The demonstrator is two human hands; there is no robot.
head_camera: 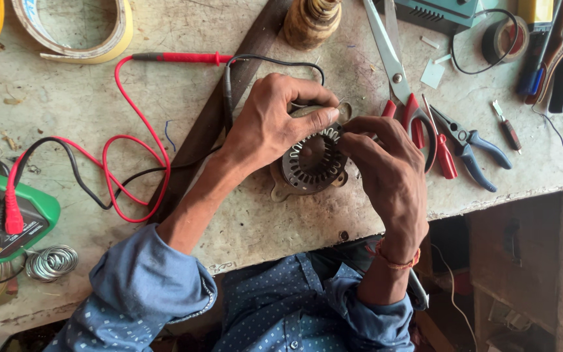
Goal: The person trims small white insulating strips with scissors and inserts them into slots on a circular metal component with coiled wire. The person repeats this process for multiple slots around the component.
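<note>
A round metal motor stator (313,164) with slotted inner teeth rests on the worn workbench (255,221) near its front edge. My left hand (274,120) grips the stator's top rim, thumb pressed across it. My right hand (389,173) pinches at the upper right of the rim, fingertips meeting the left thumb. What the right fingers pinch is too small to make out. A red thread band circles my right wrist.
A green multimeter (1,218) with red and black leads (122,176) lies at the left, a solder coil (50,262) beside it. Scissors (392,65), blue-handled pliers (474,146), a red screwdriver (443,153), tape rolls (79,32) and a wire spool (311,23) lie behind and to the right.
</note>
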